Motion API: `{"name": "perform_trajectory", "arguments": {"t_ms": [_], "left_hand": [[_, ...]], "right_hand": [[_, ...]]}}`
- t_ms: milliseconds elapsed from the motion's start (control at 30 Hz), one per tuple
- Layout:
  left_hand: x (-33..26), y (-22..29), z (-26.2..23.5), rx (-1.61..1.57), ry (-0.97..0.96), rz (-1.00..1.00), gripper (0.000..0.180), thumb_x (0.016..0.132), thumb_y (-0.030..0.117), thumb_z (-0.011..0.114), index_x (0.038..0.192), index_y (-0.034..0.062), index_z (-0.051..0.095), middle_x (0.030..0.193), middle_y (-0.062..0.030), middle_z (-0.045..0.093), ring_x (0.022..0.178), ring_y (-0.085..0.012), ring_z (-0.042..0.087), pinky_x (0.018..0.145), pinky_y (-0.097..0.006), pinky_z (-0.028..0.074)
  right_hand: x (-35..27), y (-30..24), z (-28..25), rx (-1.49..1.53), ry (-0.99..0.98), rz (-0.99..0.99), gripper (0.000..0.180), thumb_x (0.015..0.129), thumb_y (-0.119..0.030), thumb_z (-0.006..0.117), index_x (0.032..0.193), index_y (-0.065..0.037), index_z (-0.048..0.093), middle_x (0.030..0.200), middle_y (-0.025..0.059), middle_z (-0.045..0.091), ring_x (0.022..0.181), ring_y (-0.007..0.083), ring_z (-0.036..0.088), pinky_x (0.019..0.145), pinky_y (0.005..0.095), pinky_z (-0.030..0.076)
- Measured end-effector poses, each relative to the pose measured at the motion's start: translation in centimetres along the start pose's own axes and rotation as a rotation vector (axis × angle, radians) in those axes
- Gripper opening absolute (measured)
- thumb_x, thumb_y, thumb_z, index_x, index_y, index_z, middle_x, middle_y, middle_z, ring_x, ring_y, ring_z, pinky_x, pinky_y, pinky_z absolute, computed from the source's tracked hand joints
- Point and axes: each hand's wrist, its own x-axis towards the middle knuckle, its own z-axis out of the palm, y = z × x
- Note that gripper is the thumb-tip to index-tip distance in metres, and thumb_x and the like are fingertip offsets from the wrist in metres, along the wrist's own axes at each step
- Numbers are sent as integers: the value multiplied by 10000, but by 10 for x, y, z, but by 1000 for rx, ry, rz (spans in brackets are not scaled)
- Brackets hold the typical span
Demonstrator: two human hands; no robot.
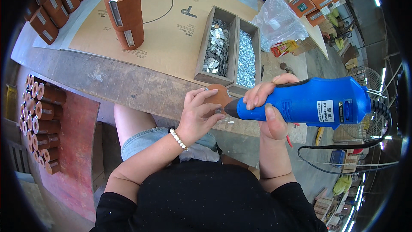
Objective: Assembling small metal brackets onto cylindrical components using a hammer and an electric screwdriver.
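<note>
My right hand (270,103) is wrapped round a blue corded electric screwdriver (300,102), held level with its dark nose pointing left. That nose meets a reddish-brown cylinder (219,96) at the near table edge, close to my left fingertips. My left hand (198,111) is closed, fingers resting along the cylinder's end while thumb and finger pinch a small metal plate (219,110) at its rim. The screwdriver bit and any screw are hidden. Just beyond, a wooden box with two compartments holds flat metal plates (216,47) on the left and silvery screws (246,56) on the right.
Two stacked brown cylinders (124,17) with metal strips stand on the cardboard sheet (171,30). More cylinders (53,13) fill the far left, and others lie piled (47,120) on a red board. A plastic bag (281,21) sits right of the box. The cord (334,147) loops at right.
</note>
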Motion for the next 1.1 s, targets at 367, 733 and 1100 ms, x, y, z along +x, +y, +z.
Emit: {"name": "perform_trajectory", "arguments": {"t_ms": [367,733,1100], "left_hand": [[1,-1,3,-19,16,13,287,564,154,784,816,91,661,1145,-59,549,1077,-300,425,911,-392,372],[1,1,-2,60,-36,56,334,561,193,787,850,92,655,1153,-69,539,1055,-294,435,898,-377,381],[4,2,-10,82,-119,103,396,569,123,760,936,89,613,1181,-75,515,1110,-322,412,932,-400,376]], "right_hand": [[0,5,5,66,-16,25,445,731,72,532,1094,-40,302,748,71,517,688,154,534,667,292,459],[5,9,-2,-22,95,44,463,729,-21,560,1133,-28,335,719,85,534,653,177,549,632,343,476],[6,-3,14,-257,83,54,505,707,59,637,1129,-30,375,728,45,546,670,131,576,662,302,504]]}}
